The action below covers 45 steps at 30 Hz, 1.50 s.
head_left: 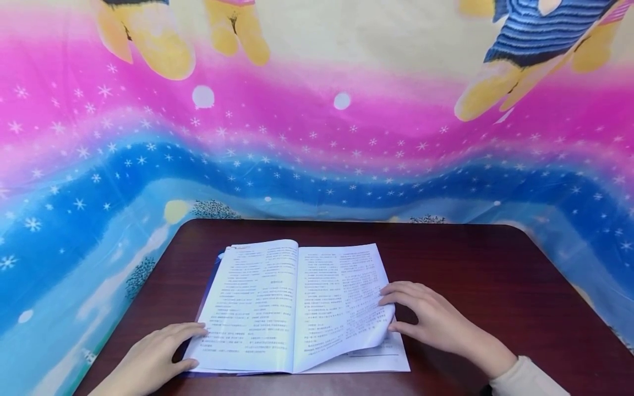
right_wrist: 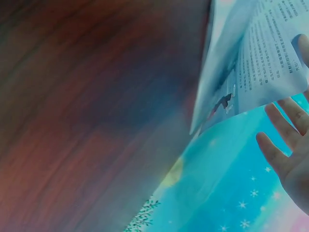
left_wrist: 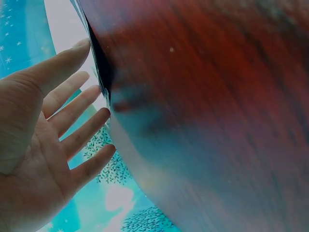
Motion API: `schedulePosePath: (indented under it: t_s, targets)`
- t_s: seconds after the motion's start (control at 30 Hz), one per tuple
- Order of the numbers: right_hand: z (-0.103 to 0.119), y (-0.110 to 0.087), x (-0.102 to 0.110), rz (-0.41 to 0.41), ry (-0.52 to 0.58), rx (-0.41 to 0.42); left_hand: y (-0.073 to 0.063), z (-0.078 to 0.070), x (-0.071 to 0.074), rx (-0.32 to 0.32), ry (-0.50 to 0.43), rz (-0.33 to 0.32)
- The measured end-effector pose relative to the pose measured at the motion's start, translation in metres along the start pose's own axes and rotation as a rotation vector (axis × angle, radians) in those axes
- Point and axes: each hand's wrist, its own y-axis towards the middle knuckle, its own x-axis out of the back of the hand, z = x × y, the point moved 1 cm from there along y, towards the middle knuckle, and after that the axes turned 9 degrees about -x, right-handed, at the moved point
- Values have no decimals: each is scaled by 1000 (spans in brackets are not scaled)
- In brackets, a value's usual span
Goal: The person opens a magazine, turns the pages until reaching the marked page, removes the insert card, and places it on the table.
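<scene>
An open soft-covered book (head_left: 257, 308) with columns of print lies on the dark table, a strip of blue-purple cover showing along its left side. My right hand (head_left: 428, 311) pinches the outer edge of a right-hand page (head_left: 342, 308) between thumb and fingers. That page's lower corner is lifted and curls over, baring part of the sheet beneath. In the right wrist view, the thumb lies against the printed side of the raised page (right_wrist: 270, 58). At the book's lower left edge, my left hand (head_left: 153, 352) rests with relaxed fingers; the left wrist view shows them spread beside the edge.
A dark red-brown wooden table (head_left: 460, 264) with rounded far corners carries the book. Behind and along its sides hangs a cloth (head_left: 307, 137) in pink, blue and cream with snowflakes and cartoon figures.
</scene>
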Motion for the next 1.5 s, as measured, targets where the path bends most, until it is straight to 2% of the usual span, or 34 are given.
schedulePosePath:
  t_s: [0.2,0.43,0.57,0.7,0.83,1.13,1.3,1.37,1.5]
  targets:
    - [5,8,2,-44,29,16,1,-3,0,-7,-6,-1]
    - [15,22,6,-70,62,23,-1,-13,3,-109,44,-93]
    - [21,30,9,-93,84,44,4,-30,6,-193,55,-164]
    - [26,38,11,-121,104,69,13,-54,8,-303,69,-245]
    - [32,46,11,-137,116,79,23,-76,9,-378,49,-317]
    - [47,61,10,-147,147,73,46,-103,8,-531,-73,-465]
    - [54,68,10,-149,160,80,53,-121,15,-663,-121,-560]
    - [57,71,10,-153,161,88,55,-129,18,-710,-134,-584]
    - [63,77,9,-167,162,107,60,-145,25,-743,-150,-594]
